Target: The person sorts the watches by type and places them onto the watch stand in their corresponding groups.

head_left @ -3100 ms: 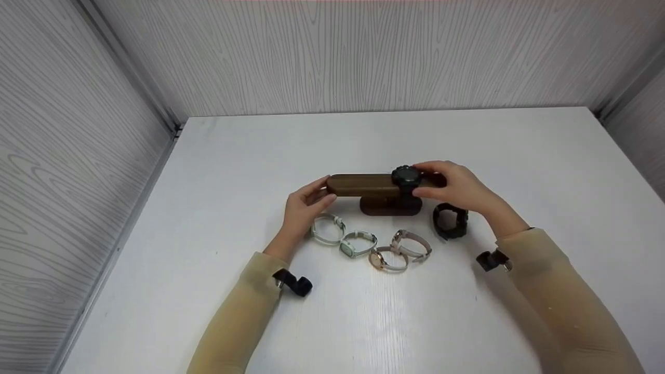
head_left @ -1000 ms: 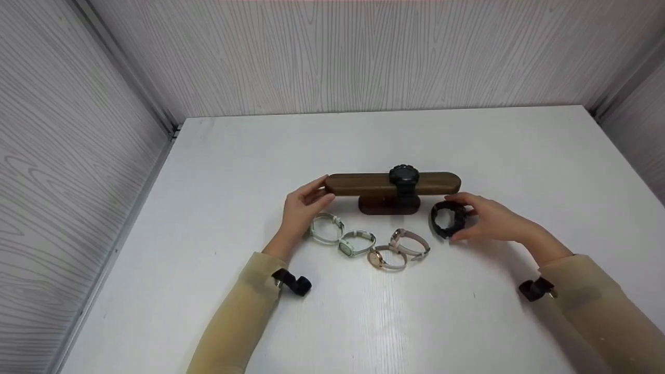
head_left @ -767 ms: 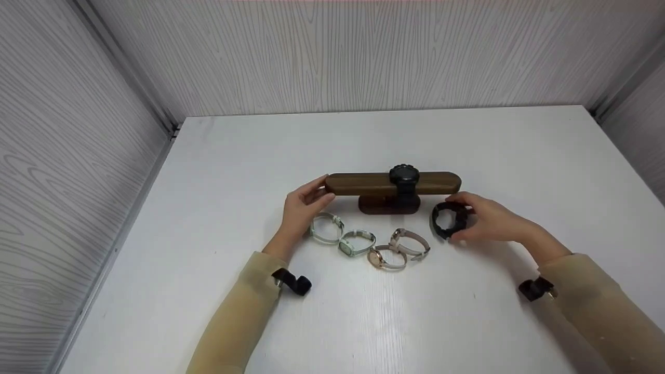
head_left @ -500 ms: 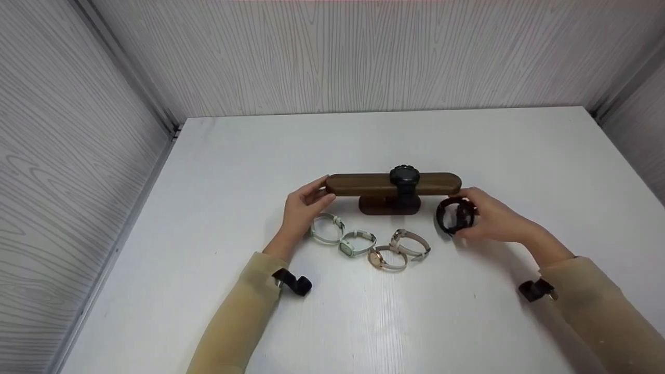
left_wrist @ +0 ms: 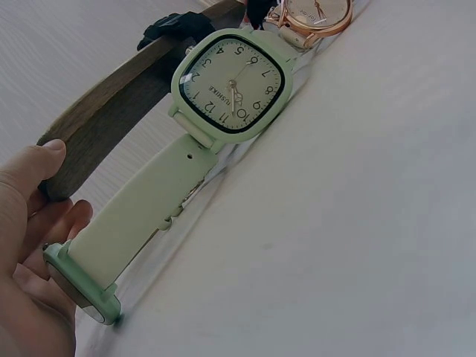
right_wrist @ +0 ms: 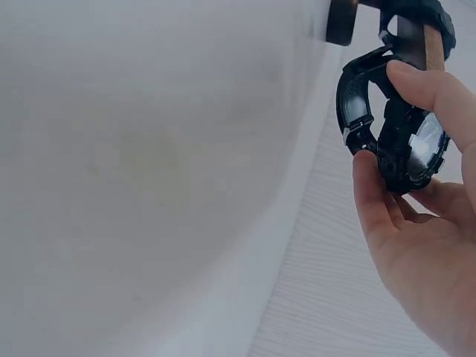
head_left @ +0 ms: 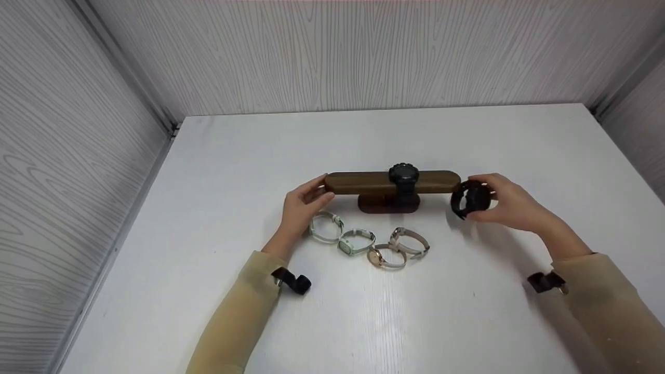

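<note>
My left hand (head_left: pixel 301 210) grips the left end of a dark wooden watch stand (head_left: pixel 358 183), thumb in front and fingers behind. A black watch (head_left: pixel 404 179) is looped round the stand's bar, right of its middle. At the bar's right end my right hand (head_left: pixel 511 205) holds a second black watch (head_left: pixel 471 199) between thumb and fingers, its strap closed in a ring, lifted off the table. In the right wrist view that watch (right_wrist: pixel 398 126) hangs close by the bar's end; whether they touch I cannot tell.
In front of the stand lie two pale green watches, one (head_left: pixel 326 227) by my left wrist and the other (head_left: pixel 356 242) beside it. Two light-strapped watches with rose-gold cases, one (head_left: pixel 387 256) nearer and one (head_left: pixel 410 242) behind, touch each other. The white table (head_left: pixel 363 322) meets panelled walls.
My right hand let go of the stand's watch, took hold of the second black watch on the table, and raised it up and right to the bar's end. My left hand stays put.
</note>
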Demonstrator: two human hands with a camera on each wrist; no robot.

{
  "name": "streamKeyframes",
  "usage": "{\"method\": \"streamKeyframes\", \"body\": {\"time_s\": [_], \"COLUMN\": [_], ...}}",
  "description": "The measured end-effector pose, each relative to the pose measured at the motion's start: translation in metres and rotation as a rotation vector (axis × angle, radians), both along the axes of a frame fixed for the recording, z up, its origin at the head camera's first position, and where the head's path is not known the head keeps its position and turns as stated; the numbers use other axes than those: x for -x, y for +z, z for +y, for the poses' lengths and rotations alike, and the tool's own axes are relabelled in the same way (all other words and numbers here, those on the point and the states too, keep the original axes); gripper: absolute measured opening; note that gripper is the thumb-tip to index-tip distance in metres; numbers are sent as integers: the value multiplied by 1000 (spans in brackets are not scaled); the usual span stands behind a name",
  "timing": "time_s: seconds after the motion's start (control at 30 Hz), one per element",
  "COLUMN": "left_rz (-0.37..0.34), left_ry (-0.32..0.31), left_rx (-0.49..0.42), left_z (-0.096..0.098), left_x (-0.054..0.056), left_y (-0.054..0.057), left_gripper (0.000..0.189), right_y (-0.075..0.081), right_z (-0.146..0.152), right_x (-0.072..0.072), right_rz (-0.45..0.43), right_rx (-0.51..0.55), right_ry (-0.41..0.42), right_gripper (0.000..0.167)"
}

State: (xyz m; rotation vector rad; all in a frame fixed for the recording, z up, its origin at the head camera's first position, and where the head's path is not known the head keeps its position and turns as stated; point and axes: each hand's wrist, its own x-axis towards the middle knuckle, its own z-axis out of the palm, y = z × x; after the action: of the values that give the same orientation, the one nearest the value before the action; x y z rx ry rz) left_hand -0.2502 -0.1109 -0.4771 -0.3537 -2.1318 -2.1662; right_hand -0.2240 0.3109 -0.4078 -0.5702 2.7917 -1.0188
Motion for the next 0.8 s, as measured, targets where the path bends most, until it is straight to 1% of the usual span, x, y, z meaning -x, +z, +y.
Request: {"method": "streamKeyframes", "body": {"time_s": [0.1, 0.27, 0.47, 0.7, 0.8], "left_rz": [-8, 0, 15, 16, 17], "left_ry": [-2, -18, -9, -3, -2], "left_rx": [-2, -18, 7, 15, 20], "left_z": [0, 0, 0, -1, -1], "left_x": [0, -1, 0, 1, 1], "left_y": [1, 1, 0, 0, 0], "left_gripper": [50, 50, 49, 49, 48], "right_y": [6, 17, 28, 36, 38], "right_z": [2, 0, -8, -18, -20], "right_x": [0, 1, 5, 11, 14], "right_rz": [9, 16, 8, 6, -5], "right_rx": [-16, -42, -92, -122, -110], "right_ry": [-21, -39, -38, -32, -26], "right_gripper": [76, 73, 73, 69, 67]}}
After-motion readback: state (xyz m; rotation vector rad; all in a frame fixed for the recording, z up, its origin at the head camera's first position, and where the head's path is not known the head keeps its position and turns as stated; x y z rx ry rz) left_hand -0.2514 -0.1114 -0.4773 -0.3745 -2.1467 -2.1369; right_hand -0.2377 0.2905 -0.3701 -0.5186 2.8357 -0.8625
